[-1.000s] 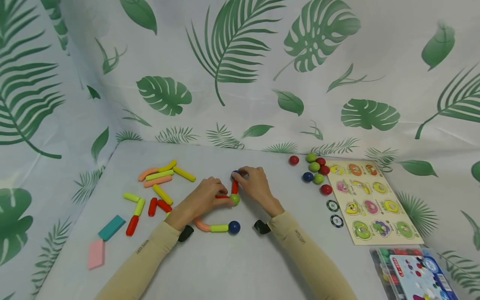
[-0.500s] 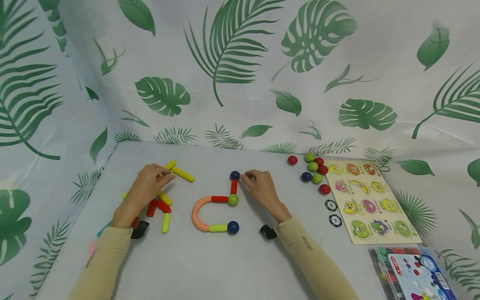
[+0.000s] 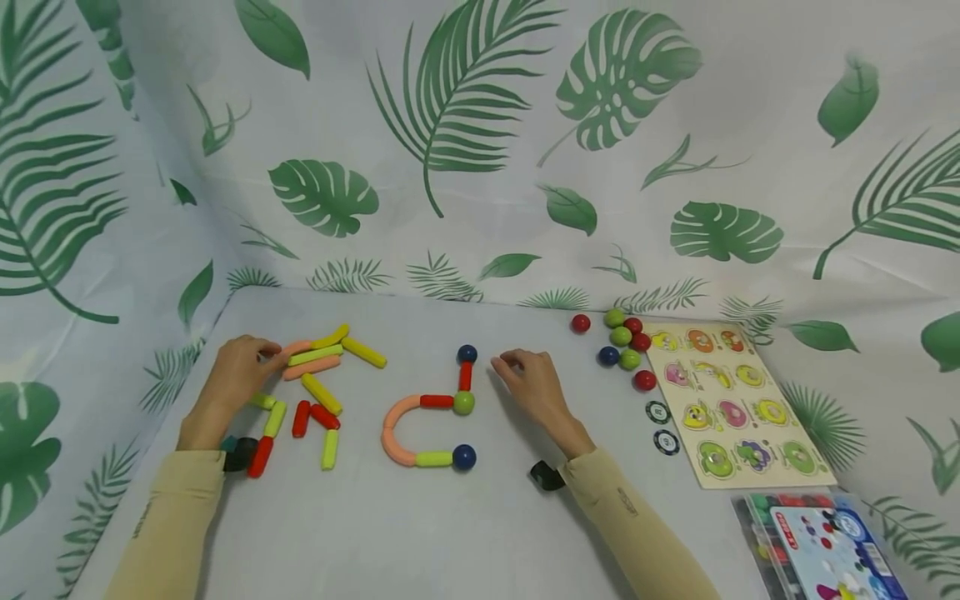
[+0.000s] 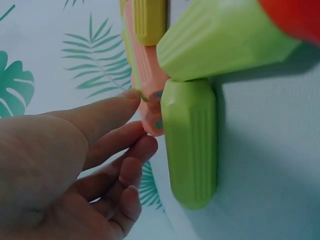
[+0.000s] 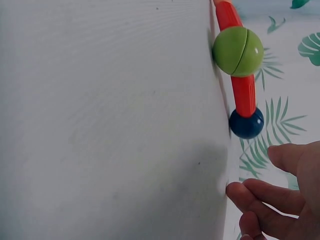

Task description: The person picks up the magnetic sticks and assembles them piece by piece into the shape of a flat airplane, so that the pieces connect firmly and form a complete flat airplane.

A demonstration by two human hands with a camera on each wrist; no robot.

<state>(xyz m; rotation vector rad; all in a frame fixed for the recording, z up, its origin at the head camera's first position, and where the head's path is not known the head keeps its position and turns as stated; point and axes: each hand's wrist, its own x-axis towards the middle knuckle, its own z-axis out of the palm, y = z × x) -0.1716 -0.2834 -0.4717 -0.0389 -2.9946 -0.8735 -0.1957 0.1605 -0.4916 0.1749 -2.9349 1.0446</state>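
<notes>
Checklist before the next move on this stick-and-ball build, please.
1. Right hand free: ok, holds nothing, apart from the upper dark-blue ball.
2. Upper red stick joins that ball and the green ball: ok, it meets both.
3. Left hand gripping the straight peach stick: cannot tell; fingertips are close by its end.
4. Lime stick in that bunch clear of its neighbours: not ok, packed close.
5. Loose balls available: ok, red, green and dark-blue beside the fruit puzzle board.

Over there on the table [image 3: 480, 533], the joined chain [image 3: 437, 401] lies in the middle, loose rods [image 3: 321, 393] to its left; over on the right, balls [image 3: 620, 337] sit behind two chips [image 3: 657, 412], all left of the puzzle board [image 3: 716, 392], and the case [image 3: 817, 542] in front of that
</notes>
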